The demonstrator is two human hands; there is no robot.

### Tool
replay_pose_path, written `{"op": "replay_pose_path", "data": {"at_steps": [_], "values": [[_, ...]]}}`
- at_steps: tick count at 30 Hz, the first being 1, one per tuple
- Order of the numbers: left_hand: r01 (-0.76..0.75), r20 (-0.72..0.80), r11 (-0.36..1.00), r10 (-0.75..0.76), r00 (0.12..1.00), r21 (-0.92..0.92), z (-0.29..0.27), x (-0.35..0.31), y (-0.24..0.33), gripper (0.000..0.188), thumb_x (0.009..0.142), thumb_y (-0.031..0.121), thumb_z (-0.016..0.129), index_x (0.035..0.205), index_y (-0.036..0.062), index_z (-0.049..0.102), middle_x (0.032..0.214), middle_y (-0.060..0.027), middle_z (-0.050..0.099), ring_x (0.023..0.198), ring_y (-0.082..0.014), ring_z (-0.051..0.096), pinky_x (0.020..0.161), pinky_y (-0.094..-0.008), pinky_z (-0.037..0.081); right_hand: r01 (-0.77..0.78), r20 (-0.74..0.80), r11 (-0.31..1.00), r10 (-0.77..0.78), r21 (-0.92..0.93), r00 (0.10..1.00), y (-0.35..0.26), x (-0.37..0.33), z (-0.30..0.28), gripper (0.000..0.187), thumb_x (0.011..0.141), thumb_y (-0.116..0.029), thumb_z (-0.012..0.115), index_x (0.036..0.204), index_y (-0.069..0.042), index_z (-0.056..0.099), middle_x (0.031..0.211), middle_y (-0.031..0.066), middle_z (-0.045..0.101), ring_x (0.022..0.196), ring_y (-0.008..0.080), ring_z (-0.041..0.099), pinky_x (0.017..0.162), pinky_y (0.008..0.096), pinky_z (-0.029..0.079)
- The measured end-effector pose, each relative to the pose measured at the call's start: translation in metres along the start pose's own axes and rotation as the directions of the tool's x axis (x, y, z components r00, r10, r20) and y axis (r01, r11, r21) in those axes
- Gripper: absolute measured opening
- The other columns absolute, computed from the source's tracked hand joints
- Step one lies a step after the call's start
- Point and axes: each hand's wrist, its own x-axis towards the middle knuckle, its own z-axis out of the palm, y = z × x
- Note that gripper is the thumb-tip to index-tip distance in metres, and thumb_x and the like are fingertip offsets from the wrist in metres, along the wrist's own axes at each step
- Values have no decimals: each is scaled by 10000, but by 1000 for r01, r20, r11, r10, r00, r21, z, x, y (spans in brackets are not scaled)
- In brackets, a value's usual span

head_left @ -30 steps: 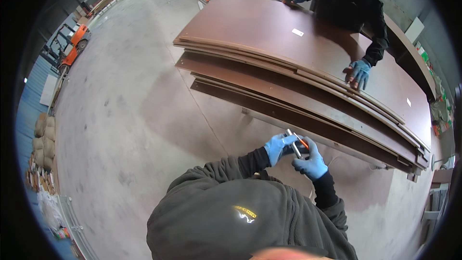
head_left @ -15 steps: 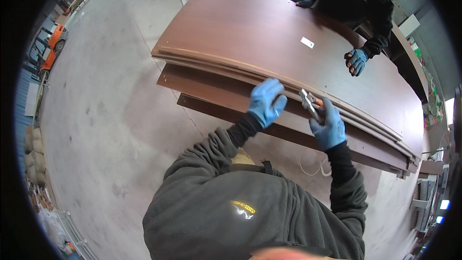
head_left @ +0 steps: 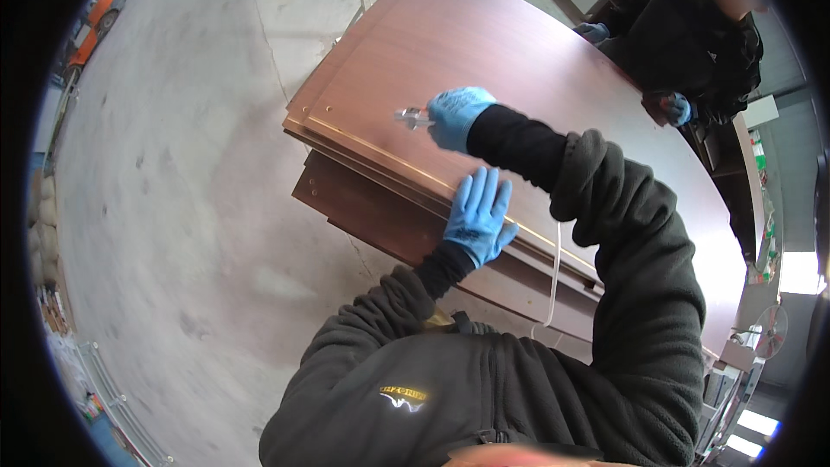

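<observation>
A stack of reddish-brown panels (head_left: 519, 43) lies in front of me. My left hand (head_left: 478, 212), in a blue glove, rests flat with fingers stretched over the near edge of the top panels. Farther in, my right hand (head_left: 460, 119), also gloved in blue, is closed round a small silver gun-like metal tool (head_left: 413, 118) held above the top panel near its left end. Only the tool's metal front shows; its grip is hidden in my fist. A thin pale hose (head_left: 554, 272) hangs beside my right forearm, over the near edge of the stack.
Across the stack stands a co-worker in black (head_left: 683, 35) with blue gloves, one hand at the panel's far edge. Lower panels (head_left: 346, 195) jut out on the near left. Grey concrete floor (head_left: 190, 164) spreads left, with an orange forklift (head_left: 95, 22) beyond. A fan (head_left: 769, 331) stands far right.
My right hand has carried the tool leftward and farther over the top panel. My left hand has come down onto the near edge. The co-worker has drawn back to the right.
</observation>
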Motion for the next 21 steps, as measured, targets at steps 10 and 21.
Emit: {"op": "replay_pose_path", "data": {"at_steps": [10, 21], "values": [[-4, 19, 999, 3, 1000, 46, -6, 3, -11, 751, 992, 546, 472, 1492, -13, 487, 1542, -252, 466, 1465, -415, 387, 1245, -528, 218, -432, -379, 875, 332, -219, 864, 193, 139, -72, 363, 901, -252, 574, 1147, -48, 745, 1143, 159, 751, 1064, 333, 723, 905, 426, 571], [1, 10, 999, -2, 1000, 48, -8, 5, -11, 733, 1013, 540, 442, 1500, -5, 487, 1533, -237, 486, 1452, -406, 410, 1241, -520, 226, -462, -411, 881, 384, -105, 827, 190, 180, -84, 357, 890, -257, 576, 1097, -28, 754, 1086, 225, 742, 1044, 374, 718, 873, 468, 563]]}}
